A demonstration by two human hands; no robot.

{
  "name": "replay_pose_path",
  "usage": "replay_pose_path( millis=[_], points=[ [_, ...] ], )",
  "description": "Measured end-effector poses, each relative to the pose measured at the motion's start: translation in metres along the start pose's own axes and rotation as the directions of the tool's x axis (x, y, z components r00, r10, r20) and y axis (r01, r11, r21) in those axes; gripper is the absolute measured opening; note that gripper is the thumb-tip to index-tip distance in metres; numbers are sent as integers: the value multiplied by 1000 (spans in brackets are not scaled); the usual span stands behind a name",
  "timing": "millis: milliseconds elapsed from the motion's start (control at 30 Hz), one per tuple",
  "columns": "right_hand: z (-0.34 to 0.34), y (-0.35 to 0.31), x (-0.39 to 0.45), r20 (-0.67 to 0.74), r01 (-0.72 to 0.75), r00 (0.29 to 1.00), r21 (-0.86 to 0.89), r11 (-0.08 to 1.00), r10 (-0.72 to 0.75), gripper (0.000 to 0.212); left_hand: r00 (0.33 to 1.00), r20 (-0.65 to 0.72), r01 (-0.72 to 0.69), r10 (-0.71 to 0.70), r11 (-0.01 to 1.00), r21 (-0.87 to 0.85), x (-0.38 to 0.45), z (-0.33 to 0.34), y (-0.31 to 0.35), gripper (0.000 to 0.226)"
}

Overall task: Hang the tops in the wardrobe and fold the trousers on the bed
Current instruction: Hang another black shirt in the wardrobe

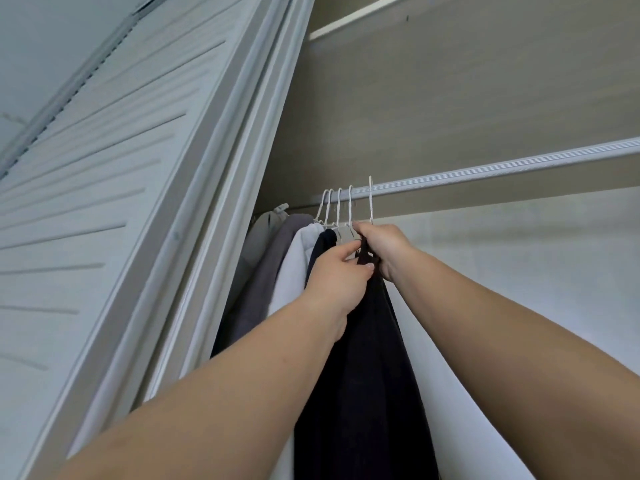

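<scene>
Both arms raised; right hand grips the dark navy fabric top at its white wire hanger; left hand apparently pinches it; five hangers on the ribbed white wardrobe rail.

Your right hand covers the neck of the hanger it grips, your left hand hides the dark top's shoulder, and that top's hem runs off the bottom edge.
</scene>
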State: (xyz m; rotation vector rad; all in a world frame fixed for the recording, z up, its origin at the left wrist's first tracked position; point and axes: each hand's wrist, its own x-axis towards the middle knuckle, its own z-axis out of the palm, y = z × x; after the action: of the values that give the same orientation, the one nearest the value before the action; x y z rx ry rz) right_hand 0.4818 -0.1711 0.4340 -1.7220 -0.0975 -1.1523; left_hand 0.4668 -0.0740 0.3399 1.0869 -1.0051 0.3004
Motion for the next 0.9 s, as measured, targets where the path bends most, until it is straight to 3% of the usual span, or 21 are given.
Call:
replay_pose_path(
  millis=[200, 433, 533, 700, 800, 900],
  points=[
    [8, 17, 1, 133, 8, 991, 29, 1000, -12, 41, 994, -109, 26, -24, 999, 19, 0, -11, -2, 54],
    [0, 18, -15, 138, 152, 980, -44, 987, -145, 49, 994, -102, -26, 37, 994, 110, -11, -13, 0, 33],
    [-15, 25, -31, 122, 230, 967, -55, 972, -222, 35, 994, -94, -47, 62, 986, 161, -16, -14, -3, 28],
    [-51, 35, -78, 134, 277, 955, -67, 959, -266, 41, 996, -63, -57, 69, 984, 169, -38, -13, -9, 34],
    [-73, 39, -111, 172, 280, 947, -23, 960, -272, 33, 998, -47, -37, 44, 990, 136, -64, -14, -6, 38],
    [-88, 45, -146, 198, 249, 944, 89, 964, -263, 18, 992, -123, 14, 2, 992, 125, -97, -16, -2, 34]
  ],
)
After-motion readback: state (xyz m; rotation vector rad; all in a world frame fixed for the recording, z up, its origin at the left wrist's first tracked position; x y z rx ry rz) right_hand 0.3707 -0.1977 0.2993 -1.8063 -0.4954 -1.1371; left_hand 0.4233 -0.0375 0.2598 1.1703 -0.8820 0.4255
